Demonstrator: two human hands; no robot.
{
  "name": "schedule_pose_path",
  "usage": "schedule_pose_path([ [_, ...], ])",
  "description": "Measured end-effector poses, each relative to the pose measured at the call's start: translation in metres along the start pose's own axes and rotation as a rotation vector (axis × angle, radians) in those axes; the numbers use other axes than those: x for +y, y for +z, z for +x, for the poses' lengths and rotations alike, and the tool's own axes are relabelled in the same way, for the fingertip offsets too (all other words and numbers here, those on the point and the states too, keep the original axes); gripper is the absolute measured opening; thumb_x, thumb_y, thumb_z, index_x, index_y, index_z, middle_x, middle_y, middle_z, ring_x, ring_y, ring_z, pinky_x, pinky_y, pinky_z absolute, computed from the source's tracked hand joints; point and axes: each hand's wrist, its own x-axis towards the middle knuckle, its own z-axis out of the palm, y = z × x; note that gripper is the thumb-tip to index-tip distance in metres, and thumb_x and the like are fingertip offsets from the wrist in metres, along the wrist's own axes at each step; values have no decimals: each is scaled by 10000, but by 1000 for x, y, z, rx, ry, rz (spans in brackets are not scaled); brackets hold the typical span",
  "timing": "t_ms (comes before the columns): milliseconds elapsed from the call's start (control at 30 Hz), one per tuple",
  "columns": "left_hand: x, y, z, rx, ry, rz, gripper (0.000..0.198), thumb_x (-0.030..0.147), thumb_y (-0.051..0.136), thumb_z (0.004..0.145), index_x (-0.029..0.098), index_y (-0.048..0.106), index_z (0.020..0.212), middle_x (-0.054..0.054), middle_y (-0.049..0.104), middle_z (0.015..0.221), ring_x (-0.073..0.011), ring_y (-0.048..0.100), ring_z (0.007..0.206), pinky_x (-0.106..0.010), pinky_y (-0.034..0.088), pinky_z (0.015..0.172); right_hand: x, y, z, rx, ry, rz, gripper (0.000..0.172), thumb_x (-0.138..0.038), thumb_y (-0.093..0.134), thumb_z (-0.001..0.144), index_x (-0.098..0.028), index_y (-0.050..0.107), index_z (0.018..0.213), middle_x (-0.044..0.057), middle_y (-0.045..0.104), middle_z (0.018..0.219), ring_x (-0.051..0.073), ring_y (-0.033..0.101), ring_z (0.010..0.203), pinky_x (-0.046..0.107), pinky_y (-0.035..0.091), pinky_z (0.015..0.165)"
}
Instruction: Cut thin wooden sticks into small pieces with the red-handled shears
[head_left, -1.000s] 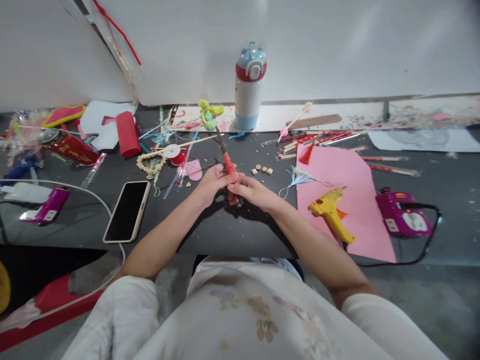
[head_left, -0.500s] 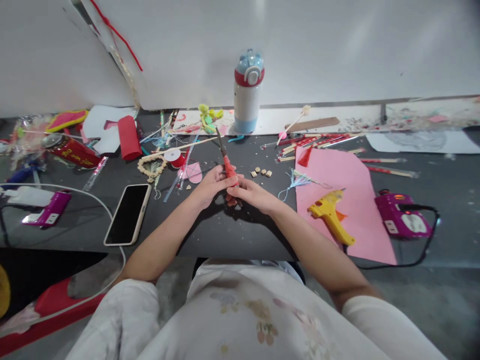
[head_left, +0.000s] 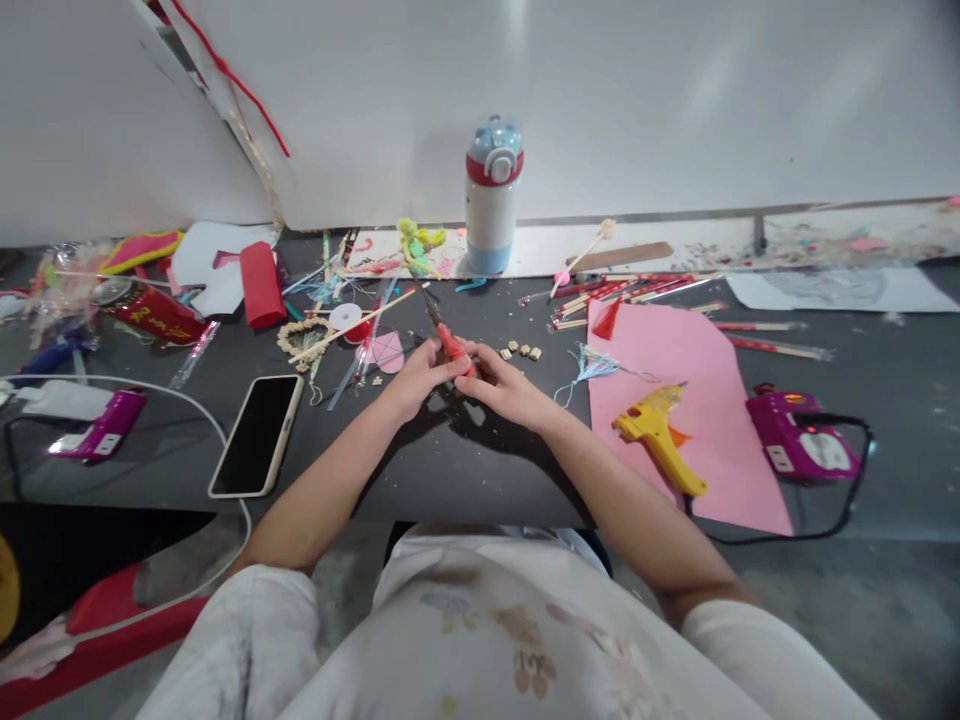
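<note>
Being held by both hands, just above the grey table (head_left: pixel 450 485), is a red-handled tool (head_left: pixel 452 345); its dark, slim end is being pointed away from the body and slightly left. Exact tool type cannot be told, since the handle is being partly covered by fingers. Left hand (head_left: pixel 417 380): fingers are being kept curled, thumb is being laid along the handle, so it is being gripped from the left side. Right hand (head_left: pixel 504 385): half curled, the handle's near end is being pinched by thumb and fingers; the far fingertips are being hidden.

Near the right hand, small wooden pieces (head_left: pixel 521 351) are being left loose on the table. Beyond the left hand, a pink paper heart (head_left: pixel 388 353) and a red-and-white spool (head_left: pixel 346 318) are being crowded by sticks and strips. A phone (head_left: pixel 257 437) is being kept near the left forearm. Right side: a yellow glue gun (head_left: pixel 660 440) is being supported by a pink sheet (head_left: pixel 724 440), with a tassel (head_left: pixel 596 362) being laid across the sheet's left edge. A bottle (head_left: pixel 491 215) is being stood upright by the wall.
</note>
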Motion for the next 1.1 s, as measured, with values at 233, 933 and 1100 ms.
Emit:
schedule_pose_path([
  [233,2,-8,-1,52,117,473,410,544,503,813,175,615,954,-52,645,949,-173,587,910,-325,429,860,-4,-3,-1,-74,47,-10,295,-462,527,826,-173,576,860,-32,444,660,81,352,570,231,284,520],
  [933,22,-62,2,632,567,1285,330,411,398,912,201,651,940,-46,667,830,-163,599,794,-267,406,709,-17,-2,-8,-192,-109,-280,241,-401,541,838,-169,603,820,11,470,791,133,455,793,259,369,747],
  [1100,28,-63,0,629,579,1201,313,403,419,902,203,659,877,-18,650,742,-138,588,718,-251,400,681,-17,-3,-9,-202,-126,-277,223,-399,537,845,-185,595,832,20,479,821,149,462,838,274,382,782],
])
